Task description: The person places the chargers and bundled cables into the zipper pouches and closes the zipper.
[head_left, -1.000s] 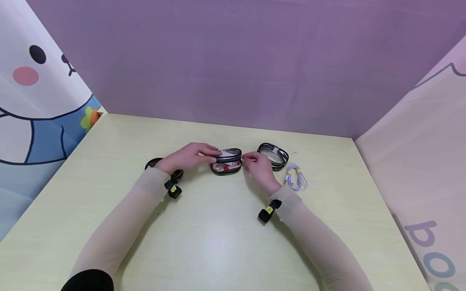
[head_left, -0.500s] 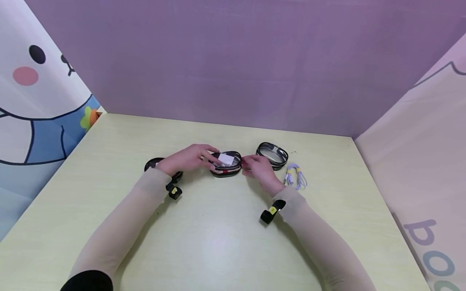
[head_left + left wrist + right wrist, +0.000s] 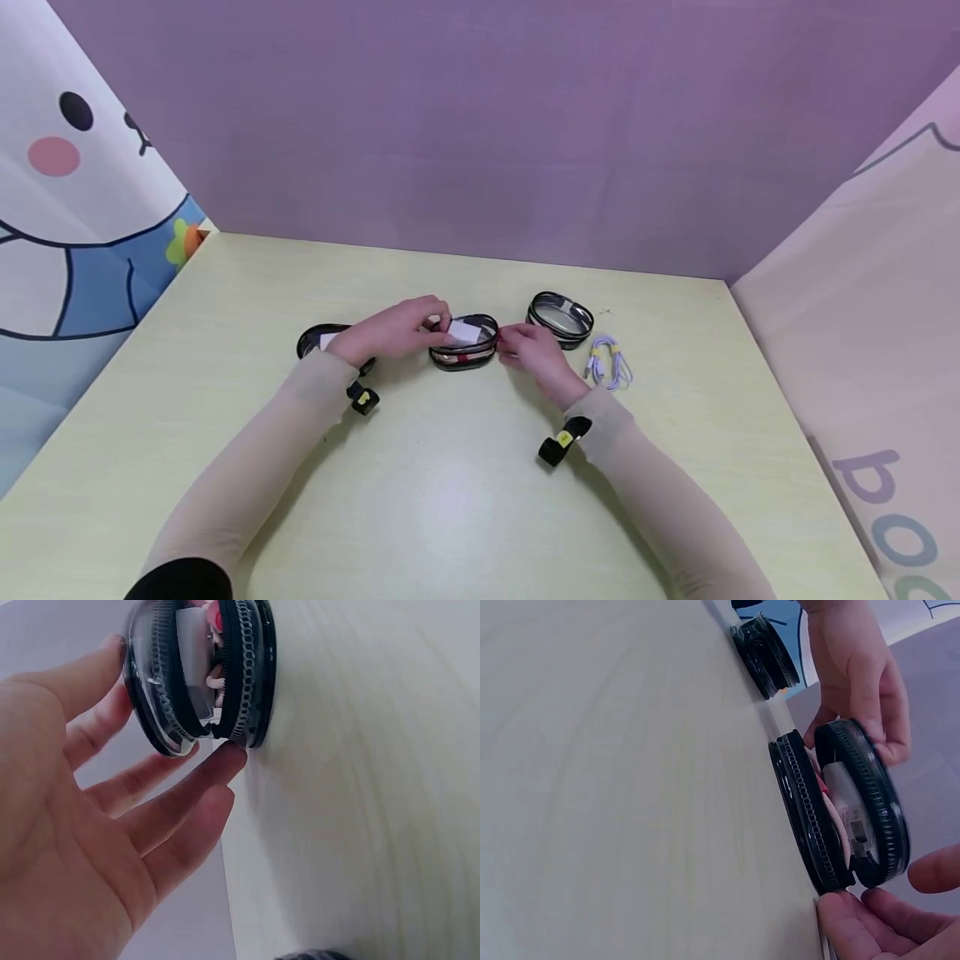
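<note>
Your left grip [image 3: 401, 329] is clamped on the lid [image 3: 895, 825] of a part-open black case [image 3: 467, 347] on the desk [image 3: 435, 500] between both grips, a white block [image 3: 463, 333] inside. Your right grip [image 3: 538, 354] touches its opposite end; whether it pinches cannot be told. A second case [image 3: 571, 335] lies just beyond your right grip, a lilac cable [image 3: 617, 365] beside it.

L arm [image 3: 251, 471] & R arm [image 3: 667, 504], both long-sleeved, reach fwd, angled inward. L grip [image 3: 396, 330] pinches w/ thumb opp. fingers; R grip [image 3: 538, 354] approx. level w/ it, fingers bent, tips low, one digit raised apart.
</note>
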Demonstrator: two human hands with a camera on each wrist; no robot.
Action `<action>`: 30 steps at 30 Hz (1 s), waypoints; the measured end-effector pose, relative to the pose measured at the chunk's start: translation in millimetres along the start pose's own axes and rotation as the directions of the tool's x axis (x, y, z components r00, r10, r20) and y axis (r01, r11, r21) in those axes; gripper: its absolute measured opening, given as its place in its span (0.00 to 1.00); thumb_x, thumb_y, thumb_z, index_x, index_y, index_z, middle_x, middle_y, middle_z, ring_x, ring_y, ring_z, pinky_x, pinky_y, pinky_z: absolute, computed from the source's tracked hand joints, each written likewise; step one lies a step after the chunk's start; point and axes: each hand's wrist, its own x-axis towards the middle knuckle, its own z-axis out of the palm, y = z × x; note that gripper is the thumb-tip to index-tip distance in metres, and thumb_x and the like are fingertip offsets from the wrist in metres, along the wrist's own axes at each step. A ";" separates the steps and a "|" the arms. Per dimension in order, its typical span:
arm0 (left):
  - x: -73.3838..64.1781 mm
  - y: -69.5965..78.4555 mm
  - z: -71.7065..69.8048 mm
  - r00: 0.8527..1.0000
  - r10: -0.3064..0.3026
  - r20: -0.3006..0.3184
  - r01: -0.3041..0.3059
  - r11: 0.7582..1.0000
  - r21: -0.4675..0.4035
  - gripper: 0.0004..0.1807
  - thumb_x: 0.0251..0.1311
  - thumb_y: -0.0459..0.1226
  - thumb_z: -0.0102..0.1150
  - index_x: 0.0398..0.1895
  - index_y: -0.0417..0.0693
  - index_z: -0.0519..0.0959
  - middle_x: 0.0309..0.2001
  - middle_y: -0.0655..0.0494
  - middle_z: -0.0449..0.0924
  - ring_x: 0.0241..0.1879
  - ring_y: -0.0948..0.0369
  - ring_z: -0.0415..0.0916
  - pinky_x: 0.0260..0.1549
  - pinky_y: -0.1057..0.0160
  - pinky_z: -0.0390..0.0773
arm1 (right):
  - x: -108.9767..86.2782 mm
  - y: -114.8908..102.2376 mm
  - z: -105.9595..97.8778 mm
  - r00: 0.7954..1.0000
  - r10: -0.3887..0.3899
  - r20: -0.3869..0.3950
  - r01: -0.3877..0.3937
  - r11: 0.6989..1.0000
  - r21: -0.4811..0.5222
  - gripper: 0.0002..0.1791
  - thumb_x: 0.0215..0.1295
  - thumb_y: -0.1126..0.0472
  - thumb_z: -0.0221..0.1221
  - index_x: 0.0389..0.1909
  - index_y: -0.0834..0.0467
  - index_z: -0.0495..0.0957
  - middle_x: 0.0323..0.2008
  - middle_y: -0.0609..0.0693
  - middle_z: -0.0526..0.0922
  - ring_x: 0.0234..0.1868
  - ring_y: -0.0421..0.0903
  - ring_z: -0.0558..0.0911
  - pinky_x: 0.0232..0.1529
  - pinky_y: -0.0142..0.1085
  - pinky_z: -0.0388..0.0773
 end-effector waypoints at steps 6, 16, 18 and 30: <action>1.3 1.5 2.1 0.999 0.032 0.039 -0.034 0.999 0.043 0.26 0.65 0.40 0.65 0.66 0.48 0.74 0.61 0.48 0.73 0.58 0.52 0.71 0.59 0.50 0.70 | -3.5 0.2 -0.3 1.000 0.002 0.005 -0.002 1.000 0.009 0.18 0.77 0.64 0.49 0.59 0.73 0.72 0.55 0.66 0.77 0.55 0.57 0.79 0.55 0.41 0.78; -3.8 5.4 6.2 0.986 0.059 0.158 -0.066 0.997 0.039 0.25 0.67 0.38 0.62 0.67 0.52 0.75 0.75 0.50 0.59 0.73 0.51 0.55 0.68 0.50 0.61 | -11.7 3.2 -2.5 0.999 -0.009 0.054 0.011 1.000 -0.021 0.19 0.75 0.65 0.50 0.59 0.74 0.72 0.53 0.67 0.79 0.54 0.57 0.80 0.55 0.41 0.78; -5.8 6.7 6.8 0.985 0.062 0.158 -0.069 0.997 0.042 0.25 0.67 0.38 0.62 0.67 0.52 0.75 0.75 0.50 0.60 0.73 0.51 0.56 0.68 0.50 0.61 | -13.8 3.4 -4.2 0.998 -0.013 0.068 0.016 0.999 -0.043 0.19 0.75 0.66 0.51 0.59 0.74 0.72 0.53 0.67 0.79 0.55 0.58 0.80 0.55 0.41 0.79; -22.9 16.3 10.7 0.971 0.140 0.192 -0.165 0.979 0.122 0.25 0.65 0.35 0.63 0.66 0.50 0.76 0.73 0.47 0.62 0.70 0.45 0.60 0.67 0.46 0.62 | -24.0 9.9 -20.0 0.976 -0.096 0.194 0.162 0.920 -0.356 0.16 0.73 0.63 0.54 0.55 0.65 0.79 0.48 0.56 0.85 0.49 0.50 0.84 0.48 0.38 0.81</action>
